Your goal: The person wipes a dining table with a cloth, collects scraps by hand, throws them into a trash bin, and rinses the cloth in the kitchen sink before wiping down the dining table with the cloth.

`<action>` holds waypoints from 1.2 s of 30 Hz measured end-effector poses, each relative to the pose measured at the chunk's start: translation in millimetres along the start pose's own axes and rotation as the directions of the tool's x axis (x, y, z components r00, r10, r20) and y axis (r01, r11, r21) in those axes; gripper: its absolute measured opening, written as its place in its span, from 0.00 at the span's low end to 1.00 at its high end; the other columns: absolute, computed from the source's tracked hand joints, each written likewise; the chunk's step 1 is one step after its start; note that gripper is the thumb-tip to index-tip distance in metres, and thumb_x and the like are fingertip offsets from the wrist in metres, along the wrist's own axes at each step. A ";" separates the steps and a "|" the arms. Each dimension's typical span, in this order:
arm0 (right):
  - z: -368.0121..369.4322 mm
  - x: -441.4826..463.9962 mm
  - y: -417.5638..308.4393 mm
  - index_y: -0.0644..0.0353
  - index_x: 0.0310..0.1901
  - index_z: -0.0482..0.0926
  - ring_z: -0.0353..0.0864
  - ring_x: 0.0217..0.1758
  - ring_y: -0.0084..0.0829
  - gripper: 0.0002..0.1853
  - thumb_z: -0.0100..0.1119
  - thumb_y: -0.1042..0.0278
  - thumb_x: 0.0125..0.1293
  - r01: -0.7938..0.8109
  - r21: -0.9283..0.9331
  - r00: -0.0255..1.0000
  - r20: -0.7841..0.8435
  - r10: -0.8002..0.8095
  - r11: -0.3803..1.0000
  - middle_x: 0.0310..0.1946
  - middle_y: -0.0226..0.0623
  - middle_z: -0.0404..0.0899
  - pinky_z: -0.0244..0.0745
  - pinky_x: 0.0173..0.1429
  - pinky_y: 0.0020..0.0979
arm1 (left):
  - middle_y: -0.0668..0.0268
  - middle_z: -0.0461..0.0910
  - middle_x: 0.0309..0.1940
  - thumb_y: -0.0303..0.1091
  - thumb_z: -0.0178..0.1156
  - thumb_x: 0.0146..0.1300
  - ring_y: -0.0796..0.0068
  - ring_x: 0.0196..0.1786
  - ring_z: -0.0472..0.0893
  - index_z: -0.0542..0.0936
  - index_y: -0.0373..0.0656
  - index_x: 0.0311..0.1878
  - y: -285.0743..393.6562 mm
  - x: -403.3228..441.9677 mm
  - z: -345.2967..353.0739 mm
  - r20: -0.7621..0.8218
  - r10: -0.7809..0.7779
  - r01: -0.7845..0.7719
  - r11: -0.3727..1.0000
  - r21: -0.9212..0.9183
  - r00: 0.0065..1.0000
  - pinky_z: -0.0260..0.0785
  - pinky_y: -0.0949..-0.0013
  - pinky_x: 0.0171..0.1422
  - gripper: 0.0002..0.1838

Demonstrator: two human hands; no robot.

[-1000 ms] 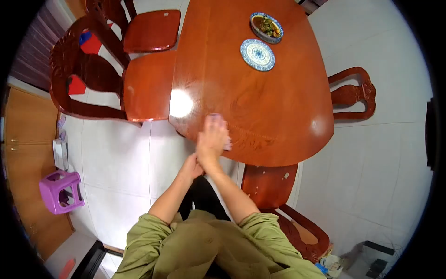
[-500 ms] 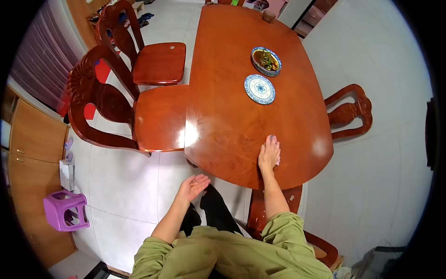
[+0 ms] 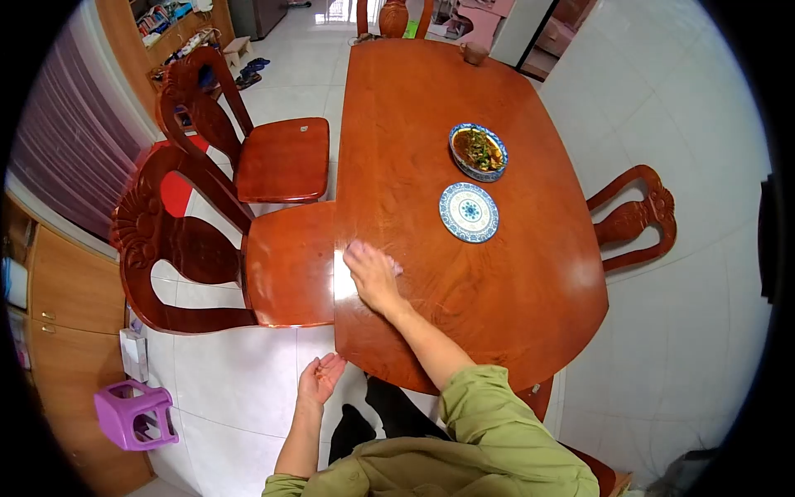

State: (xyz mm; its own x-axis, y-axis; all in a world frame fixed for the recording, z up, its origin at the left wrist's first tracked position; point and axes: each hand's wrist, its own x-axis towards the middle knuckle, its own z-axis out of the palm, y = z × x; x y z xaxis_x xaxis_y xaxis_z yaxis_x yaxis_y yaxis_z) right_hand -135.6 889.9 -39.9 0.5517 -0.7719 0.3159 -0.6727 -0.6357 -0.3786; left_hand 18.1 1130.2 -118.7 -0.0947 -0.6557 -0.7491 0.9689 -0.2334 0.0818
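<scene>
My right hand (image 3: 373,273) lies palm down on the wooden dining table (image 3: 530,273), close to its left edge. Under the fingers is a pale pink cloth (image 3: 397,267), mostly hidden by the hand. My left hand (image 3: 321,378) is palm up and slightly cupped just off the table's near left edge, fingers stretched out. A few small orange-brown bits (image 3: 320,373) rest in its palm. Farther up the table are a blue-and-white plate (image 3: 469,213) and, behind it, a patterned bowl (image 3: 479,152) of cooked food.
Two carved wooden chairs (image 3: 286,161) stand along the left side, another chair (image 3: 633,217) at the right. A small brown cup (image 3: 474,54) is at the table's far end. On the floor at left are a purple stool (image 3: 137,414) and a white box (image 3: 133,354).
My right hand has swept left across the tabletop with the cloth, from the right near part to the left edge. The left hand stays palm up. The view has tilted up.
</scene>
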 end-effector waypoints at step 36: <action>-90.9 294.8 403.3 0.50 0.45 0.83 0.80 0.49 0.43 0.15 0.57 0.68 0.54 -0.683 0.191 0.566 -0.471 0.677 0.705 0.43 0.42 0.82 0.73 0.55 0.38 | 0.44 0.81 0.41 0.41 0.44 0.69 0.47 0.44 0.82 0.79 0.30 0.39 105.8 114.0 265.9 0.181 -0.011 -0.013 0.992 0.129 0.984 0.79 0.55 0.47 0.22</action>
State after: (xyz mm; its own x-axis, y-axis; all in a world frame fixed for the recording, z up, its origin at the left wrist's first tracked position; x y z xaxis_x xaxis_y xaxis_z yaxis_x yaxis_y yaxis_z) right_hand -289.1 406.3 -20.4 -0.3755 -0.8651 0.3326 -0.7568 0.0790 -0.6489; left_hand 49.0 839.8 -20.7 -0.1445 -0.7720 -0.6189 0.9325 -0.3155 0.1758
